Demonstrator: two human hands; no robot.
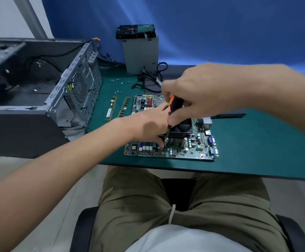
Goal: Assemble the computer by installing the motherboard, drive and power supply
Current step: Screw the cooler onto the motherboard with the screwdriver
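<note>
Table (257,142), right half: bare green mat outward from the motherboard (184,151); open way in.
Front: narrow bare band between motherboard and table edge.
Left: computer case (20,106), open and lying on its side, walls off that flank.
Between case and motherboard: two memory sticks (110,109), flat and low.
Back centre: power supply (140,53) upright, drive (135,30) on top, cables (151,79) tangled at its foot, loose screws (119,80) beside.
Over the motherboard: tall cooler (181,130), left hand (148,126) gripping it, right hand (199,93) holding a screwdriver (174,104) at its near-left corner; way from above blocked.

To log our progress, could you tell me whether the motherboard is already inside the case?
No, the motherboard lies on the green mat beside the open case.
</note>
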